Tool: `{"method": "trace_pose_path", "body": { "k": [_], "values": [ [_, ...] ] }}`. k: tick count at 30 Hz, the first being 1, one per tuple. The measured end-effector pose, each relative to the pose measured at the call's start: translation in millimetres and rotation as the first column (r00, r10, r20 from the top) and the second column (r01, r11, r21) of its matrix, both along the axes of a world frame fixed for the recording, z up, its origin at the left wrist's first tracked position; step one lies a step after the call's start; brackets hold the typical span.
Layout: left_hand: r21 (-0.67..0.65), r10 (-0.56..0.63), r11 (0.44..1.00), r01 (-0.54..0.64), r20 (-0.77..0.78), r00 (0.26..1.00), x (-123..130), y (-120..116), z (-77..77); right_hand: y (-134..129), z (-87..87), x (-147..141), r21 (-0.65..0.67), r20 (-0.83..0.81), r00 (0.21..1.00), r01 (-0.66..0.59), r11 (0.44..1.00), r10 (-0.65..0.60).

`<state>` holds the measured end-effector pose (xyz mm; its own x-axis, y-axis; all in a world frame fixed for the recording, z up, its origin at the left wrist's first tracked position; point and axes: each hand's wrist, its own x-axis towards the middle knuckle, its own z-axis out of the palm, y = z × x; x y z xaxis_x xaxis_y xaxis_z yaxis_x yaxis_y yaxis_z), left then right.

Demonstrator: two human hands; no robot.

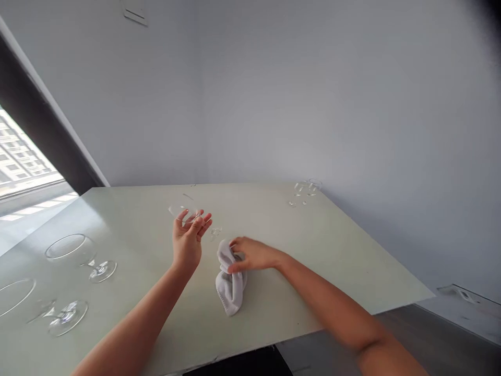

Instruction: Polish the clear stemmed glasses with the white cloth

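Nearest is the bare left forearm (129, 326). The left hand (188, 243) seems to cradle a clear wine glass (183, 214) in a loose grip, its thin rim and stem hard to make out. The right hand (254, 255) grips a crumpled white cloth (229, 279) narrowly against the table (274, 308).

No legible text, label, brand, number or sign anywhere in view.
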<state>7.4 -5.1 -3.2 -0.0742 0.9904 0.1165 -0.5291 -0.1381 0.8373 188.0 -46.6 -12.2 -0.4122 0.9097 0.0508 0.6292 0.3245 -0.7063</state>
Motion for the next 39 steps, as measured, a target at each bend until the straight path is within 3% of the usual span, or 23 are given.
{"method": "trace_pose_path", "body": {
  "k": [3, 5, 9, 12, 15, 18, 20, 22, 26, 29, 32, 34, 36, 39],
  "values": [
    [0.045, 0.04, 0.998, -0.033, -0.179, 0.983, 7.4, -7.1, -3.9, 8.1, 19.3, 13.8, 0.075, -0.09, 0.964, 0.258, 0.963, -0.252],
    [0.047, 0.003, 0.999, 0.01, -0.26, 0.966, 14.3, -13.4, -6.8, 13.2, 26.1, 11.5, 0.075, -0.112, 0.942, 0.325, 0.943, -0.316],
    [0.066, -0.005, 0.997, 0.027, -0.316, 0.949, 22.0, -20.3, -9.9, 15.6, 32.2, -4.3, -0.091, -0.036, 0.998, 0.054, 0.994, -0.058],
    [0.141, 0.125, 0.987, -0.081, -0.337, 0.933, 17.8, -16.1, -8.4, 14.5, 36.2, -5.9, -0.273, -0.055, 0.984, -0.18, 0.945, 0.172],
    [0.255, 0.256, 0.95, -0.182, -0.294, 0.921, 9.6, -9.4, -0.6, 14.1, 39.1, 2.5, -0.36, -0.025, 0.972, -0.226, 0.905, 0.232],
    [0.321, 0.328, 0.917, -0.236, -0.273, 0.904, 8.9, -9.9, 12.1, 13.4, 43.0, 9.1, -0.216, -0.122, 0.992, -0.02, 0.976, -0.007],
    [0.323, 0.29, 0.928, -0.187, -0.309, 0.906, 17.5, -14.8, 20.4, 13.6, 47.2, 8.0, -0.078, -0.249, 0.955, 0.148, 0.986, -0.163],
    [0.301, 0.198, 0.949, -0.091, -0.346, 0.917, 33.2, -20.0, 26.9, 15.9, 50.7, 3.1, 0.026, -0.271, 0.945, 0.199, 0.98, -0.185],
    [0.278, 0.09, 0.96, 0.038, -0.432, 0.897, 65.9, -19.1, 32.1, 29.5, 44.6, -1.4, 0.163, -0.1, 0.978, 0.195, 0.967, -0.181],
    [0.287, 0.113, 0.952, 0.106, -0.651, 0.75, 68.1, -10.7, 25.2, 46.1, 27.6, 18.9, 0.167, 0.007, 0.934, 0.351, 0.921, -0.357],
    [0.219, 0.106, 0.951, 0.217, -0.893, 0.437, 48.0, -8.0, 4.4, 64.1, 7.4, 60.7, 0.133, 0.076, 0.821, 0.553, 0.822, -0.565],
    [0.155, 0.091, 0.954, 0.255, -0.965, 0.247, 31.0, -11.3, -15.5, 75.6, -5.5, 91.2, 0.115, 0.108, 0.751, 0.642, 0.758, -0.652],
    [0.128, 0.093, 0.956, 0.265, -0.986, 0.142, 17.9, -16.2, -35.6, 86.6, -17.3, 116.3, 0.095, 0.146, 0.682, 0.711, 0.697, -0.716],
    [0.128, 0.107, 0.952, 0.277, -0.99, 0.09, 9.8, -20.4, -56.8, 102.3, -32.1, 139.2, 0.072, 0.199, 0.601, 0.779, 0.623, -0.774]
  ]
}}
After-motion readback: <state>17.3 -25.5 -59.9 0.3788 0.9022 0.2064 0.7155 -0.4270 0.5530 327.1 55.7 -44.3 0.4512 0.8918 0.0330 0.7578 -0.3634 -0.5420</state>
